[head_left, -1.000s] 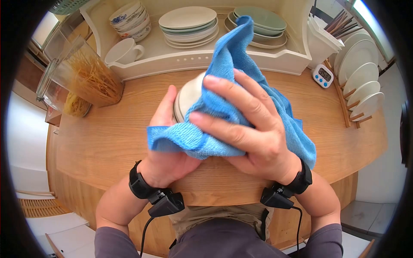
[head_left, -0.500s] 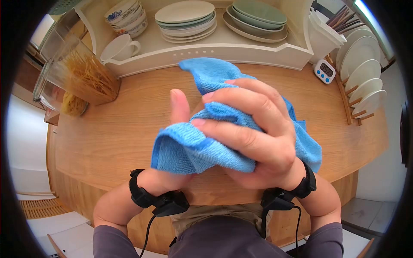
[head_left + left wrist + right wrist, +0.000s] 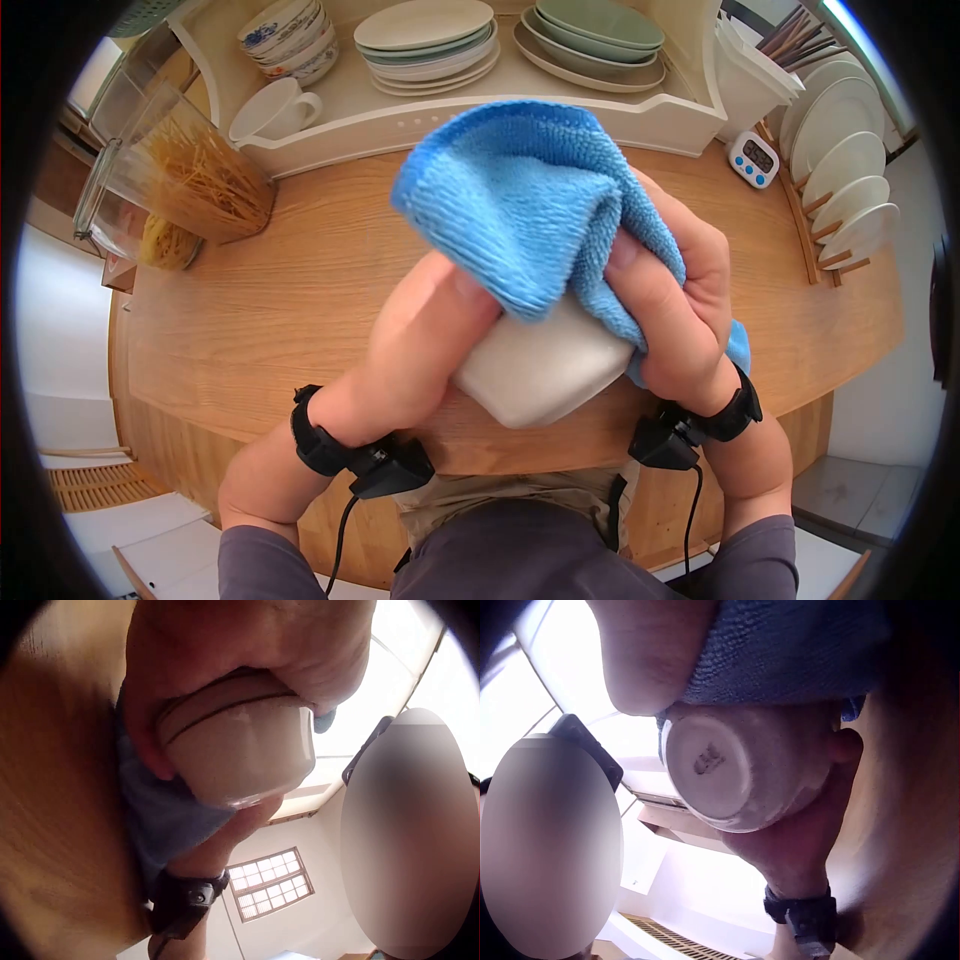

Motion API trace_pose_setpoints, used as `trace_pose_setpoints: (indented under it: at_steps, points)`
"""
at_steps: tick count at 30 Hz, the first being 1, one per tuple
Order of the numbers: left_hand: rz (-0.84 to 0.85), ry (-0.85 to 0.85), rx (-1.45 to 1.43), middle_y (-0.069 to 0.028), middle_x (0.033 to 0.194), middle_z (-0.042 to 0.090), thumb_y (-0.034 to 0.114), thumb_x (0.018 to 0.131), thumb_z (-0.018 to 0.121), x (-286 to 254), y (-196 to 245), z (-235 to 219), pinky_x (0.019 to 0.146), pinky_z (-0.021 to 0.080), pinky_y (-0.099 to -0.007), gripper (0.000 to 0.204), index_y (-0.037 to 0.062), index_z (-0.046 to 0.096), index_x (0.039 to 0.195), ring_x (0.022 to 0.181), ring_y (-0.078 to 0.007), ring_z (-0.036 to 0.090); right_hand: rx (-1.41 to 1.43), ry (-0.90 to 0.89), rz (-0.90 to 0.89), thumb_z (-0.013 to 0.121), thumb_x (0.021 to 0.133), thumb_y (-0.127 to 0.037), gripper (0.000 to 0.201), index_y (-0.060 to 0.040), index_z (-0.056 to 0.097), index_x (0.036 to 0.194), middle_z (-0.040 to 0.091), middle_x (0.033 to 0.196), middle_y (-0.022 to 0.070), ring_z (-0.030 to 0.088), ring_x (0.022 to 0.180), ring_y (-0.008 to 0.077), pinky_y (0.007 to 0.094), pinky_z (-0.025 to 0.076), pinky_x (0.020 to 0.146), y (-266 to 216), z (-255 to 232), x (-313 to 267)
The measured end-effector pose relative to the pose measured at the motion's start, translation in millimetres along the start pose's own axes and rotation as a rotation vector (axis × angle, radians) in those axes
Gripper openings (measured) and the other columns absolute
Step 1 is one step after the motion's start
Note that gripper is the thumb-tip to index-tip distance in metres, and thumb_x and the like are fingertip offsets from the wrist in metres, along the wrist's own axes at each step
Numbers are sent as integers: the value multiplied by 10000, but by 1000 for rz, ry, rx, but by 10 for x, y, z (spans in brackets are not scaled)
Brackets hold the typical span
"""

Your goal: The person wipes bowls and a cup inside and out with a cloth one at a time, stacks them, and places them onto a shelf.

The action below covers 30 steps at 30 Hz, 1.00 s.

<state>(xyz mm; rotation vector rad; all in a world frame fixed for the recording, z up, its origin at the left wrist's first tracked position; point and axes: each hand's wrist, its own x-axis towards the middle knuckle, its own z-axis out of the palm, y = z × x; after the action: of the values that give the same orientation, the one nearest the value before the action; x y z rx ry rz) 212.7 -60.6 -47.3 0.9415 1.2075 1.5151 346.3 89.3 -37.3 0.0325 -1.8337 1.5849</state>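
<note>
A white ceramic bowl (image 3: pixel 545 370) is held over the table's near edge, tilted on its side, its pale base toward the person. My left hand (image 3: pixel 415 340) grips it from the left, thumb at the cloth's edge. With my right hand (image 3: pixel 680 290) I hold a blue terry cloth (image 3: pixel 515 190) against the bowl's far and right sides. In the left wrist view a dark line runs round the bowl (image 3: pixel 247 750) near the rim. The base of the bowl (image 3: pixel 709 765) bears a dark stamp in the right wrist view. Cloth and hands hide the mouth.
A cream shelf (image 3: pixel 350 145) at the back holds stacked plates (image 3: pixel 428 30), bowls (image 3: pixel 290 45) and a white cup (image 3: pixel 275 110). Pasta containers (image 3: pixel 205 175) stand at the left. On the right are a timer (image 3: pixel 753 160) and a wooden rack (image 3: pixel 808 235) with white plates.
The bowl has been turned so its base faces the person. The cloth has swung up over its far side, and the right hand has moved to the right with its thumb now in view.
</note>
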Motion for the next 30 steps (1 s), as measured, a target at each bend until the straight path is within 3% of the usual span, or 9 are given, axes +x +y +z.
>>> trace_pose_setpoints:
  at_steps: [1,3,4,7,10,13,18,23,30]
  points:
    - [0,0,1,-118,1422,518,574,1030,429,7,24,20,1083,422,-368,681,35,443,1446,1275,-194,523,59,13,28,567,954,-46,293,65,629,1218,662,1154,185,633,1037,215,302,477,907,2,-5,2]
    - [-35,-44,-503,-131,1439,510,563,1040,403,27,52,47,1088,437,-392,656,46,453,1441,1288,-225,536,36,-5,-11,520,993,-86,300,70,613,1231,658,1125,154,610,990,175,279,471,876,32,-1,3]
    - [132,-304,-896,-141,1455,499,575,1045,350,117,-114,-18,1100,439,-420,662,63,436,1455,1299,-254,540,85,5,35,505,1004,-96,308,72,603,1241,654,1111,137,594,980,158,276,469,867,27,15,-3]
    - [73,-364,-967,-145,1455,499,604,1040,313,193,-82,-104,1097,443,-414,689,78,408,1475,1286,-255,552,113,-34,-26,456,1032,-119,347,76,550,1302,639,1108,99,558,984,120,264,461,856,93,12,2]
    - [-54,-224,-944,-171,1476,470,616,1039,250,161,11,-96,1095,431,-526,720,66,379,1487,1287,-334,545,-45,-131,-56,374,1067,-169,497,76,324,1496,540,1399,183,554,1251,212,339,437,1058,130,-7,-39]
    - [-110,-126,-987,-184,1476,468,573,1050,237,155,79,-58,1078,436,-571,692,50,394,1474,1299,-371,526,-195,-127,-182,384,1064,-165,513,78,298,1507,486,1453,188,497,1313,227,364,400,1093,143,55,-26]
    - [-82,-76,-1075,-203,1496,437,460,1081,264,145,50,-94,1109,426,-560,586,47,373,1482,1339,-379,490,-543,-128,-479,659,870,-80,507,-5,564,1363,487,1438,263,521,1280,423,473,416,1079,182,76,127]
    - [-25,-208,-1083,-147,1455,499,659,1024,207,118,-96,-106,1130,413,-469,775,63,397,1480,1339,-310,503,-858,-117,-652,805,739,-249,434,-162,744,1160,595,1347,142,576,1192,395,501,489,1018,219,155,110]
    - [-141,-274,-1040,-128,1432,505,741,984,204,92,-109,-96,1099,428,-380,867,53,413,1468,1316,-255,510,-945,-88,-666,819,719,-243,355,-215,764,1068,662,1253,48,622,1126,347,525,519,966,161,218,21]
